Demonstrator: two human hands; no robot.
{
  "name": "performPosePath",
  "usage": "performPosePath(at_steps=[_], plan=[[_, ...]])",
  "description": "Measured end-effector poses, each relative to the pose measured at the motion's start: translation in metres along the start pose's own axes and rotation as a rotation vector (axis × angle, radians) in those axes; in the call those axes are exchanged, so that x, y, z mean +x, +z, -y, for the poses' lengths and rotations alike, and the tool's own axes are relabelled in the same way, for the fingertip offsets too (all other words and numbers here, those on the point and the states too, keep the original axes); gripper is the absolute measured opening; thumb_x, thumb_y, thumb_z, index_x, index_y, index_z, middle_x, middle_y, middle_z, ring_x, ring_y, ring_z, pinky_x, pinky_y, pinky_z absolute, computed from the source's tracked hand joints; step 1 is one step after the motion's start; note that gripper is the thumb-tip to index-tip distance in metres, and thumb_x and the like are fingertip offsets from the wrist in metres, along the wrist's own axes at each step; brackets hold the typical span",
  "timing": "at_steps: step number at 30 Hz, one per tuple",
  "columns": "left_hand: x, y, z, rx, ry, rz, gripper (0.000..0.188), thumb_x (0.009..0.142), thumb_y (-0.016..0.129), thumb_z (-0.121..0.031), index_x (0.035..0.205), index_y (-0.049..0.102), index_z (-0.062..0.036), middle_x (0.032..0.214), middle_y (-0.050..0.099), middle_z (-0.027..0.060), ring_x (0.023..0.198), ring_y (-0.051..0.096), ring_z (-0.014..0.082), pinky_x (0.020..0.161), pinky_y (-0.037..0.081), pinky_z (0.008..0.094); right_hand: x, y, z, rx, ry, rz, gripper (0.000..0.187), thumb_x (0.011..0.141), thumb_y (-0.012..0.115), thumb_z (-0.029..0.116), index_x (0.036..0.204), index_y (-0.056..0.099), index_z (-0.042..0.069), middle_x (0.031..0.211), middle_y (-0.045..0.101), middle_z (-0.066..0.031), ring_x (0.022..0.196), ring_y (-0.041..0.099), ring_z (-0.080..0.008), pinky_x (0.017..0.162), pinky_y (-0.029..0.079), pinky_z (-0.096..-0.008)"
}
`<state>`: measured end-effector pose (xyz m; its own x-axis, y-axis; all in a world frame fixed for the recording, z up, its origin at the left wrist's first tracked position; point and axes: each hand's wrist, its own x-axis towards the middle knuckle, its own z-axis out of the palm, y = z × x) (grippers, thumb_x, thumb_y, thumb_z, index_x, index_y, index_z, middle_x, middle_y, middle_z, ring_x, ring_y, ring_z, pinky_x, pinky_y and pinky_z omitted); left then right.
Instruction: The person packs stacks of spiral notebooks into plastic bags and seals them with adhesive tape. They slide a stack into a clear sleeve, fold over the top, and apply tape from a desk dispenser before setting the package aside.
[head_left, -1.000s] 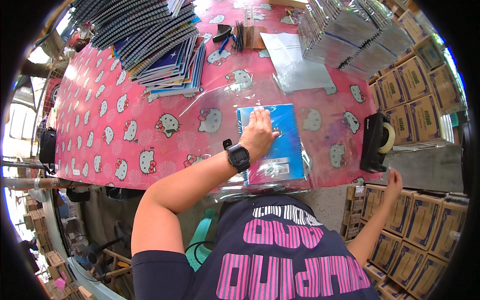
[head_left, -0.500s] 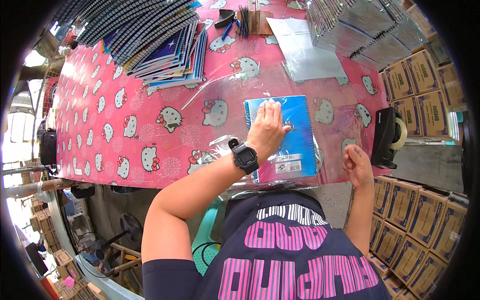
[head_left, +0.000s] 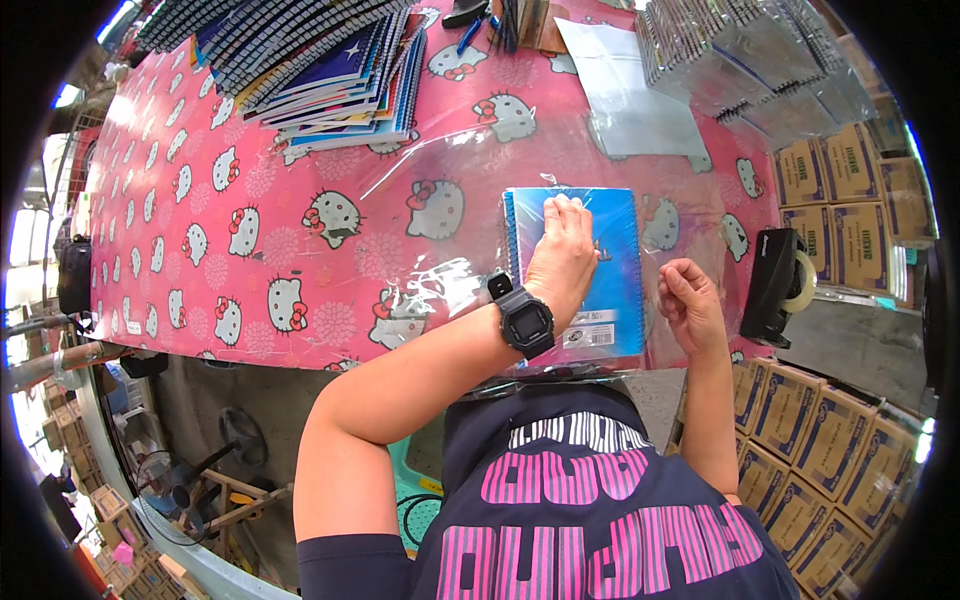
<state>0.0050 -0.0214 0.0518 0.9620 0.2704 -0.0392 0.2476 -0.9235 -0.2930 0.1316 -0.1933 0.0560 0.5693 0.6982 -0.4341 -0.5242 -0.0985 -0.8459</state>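
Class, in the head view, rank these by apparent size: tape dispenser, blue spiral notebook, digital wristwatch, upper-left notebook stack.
1. Upper-left notebook stack
2. Blue spiral notebook
3. Tape dispenser
4. Digital wristwatch

A blue spiral-bound notebook (head_left: pixel 620 260) lies flat under the left hand (head_left: pixel 562 255), its white barcode label (head_left: pixel 588 337) just beside the wrist. Glossy, wrinkled clear plastic film (head_left: pixel 450 285) spreads out on both sides of that hand.

One lone notebook (head_left: pixel 618 280), one tape dispenser (head_left: pixel 770 278), one wristwatch (head_left: pixel 526 323), one stool (head_left: pixel 408 482)
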Motion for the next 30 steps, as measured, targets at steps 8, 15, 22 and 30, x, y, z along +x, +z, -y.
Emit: performPosePath(at_steps=[8,15,22,30], plan=[[-0.005,0.009,0.004,-0.247,-0.046,-0.136,0.063,0.087,0.052,-0.040,0.123,0.045,0.0118,0.120,0.050,0.0212,0.116,0.045,0.0315,0.103,0.033,0.0418,0.010,0.017,0.011,0.097,-0.091,0.074,0.010,0.088,0.063,0.014,0.093,0.062,0.005,0.073,0.057,-0.0002,0.054,0.045,-0.0045,0.046,0.033,-0.0167],[-0.034,0.025,0.014,-0.699,-0.138,-0.376,0.060,0.080,0.063,-0.044,0.118,0.044,-0.0021,0.134,0.045,0.0158,0.128,0.038,0.0304,0.105,0.021,0.0557,0.066,0.069,0.036,-0.129,-0.088,0.137,0.015,0.085,0.067,0.019,0.087,0.064,0.005,0.070,0.057,-0.0008,0.052,0.045,-0.0038,0.043,0.032,-0.0174],[-0.032,0.019,0.012,-0.696,-0.143,-0.330,0.062,0.079,0.064,-0.046,0.117,0.043,-0.0009,0.134,0.045,0.0138,0.129,0.037,0.0302,0.106,0.018,0.0567,0.100,0.102,0.034,-1.242,-0.024,-0.069,0.044,0.072,0.074,0.045,0.086,0.068,0.004,0.089,0.068,-0.0120,0.071,0.064,-0.0193,0.062,0.050,-0.0323],[-0.010,0.007,0.029,-0.521,-0.278,-0.367,0.049,0.087,0.052,-0.048,0.125,0.052,-0.0175,0.110,0.053,0.0084,0.111,0.044,0.0250,0.100,0.019,0.0604,0.072,0.056,0.038,-1.723,-0.125,-0.050,0.062,0.064,0.074,0.057,0.092,0.068,0.002,0.092,0.067,-0.0193,0.088,0.065,-0.0300,0.076,0.050,-0.0403]])
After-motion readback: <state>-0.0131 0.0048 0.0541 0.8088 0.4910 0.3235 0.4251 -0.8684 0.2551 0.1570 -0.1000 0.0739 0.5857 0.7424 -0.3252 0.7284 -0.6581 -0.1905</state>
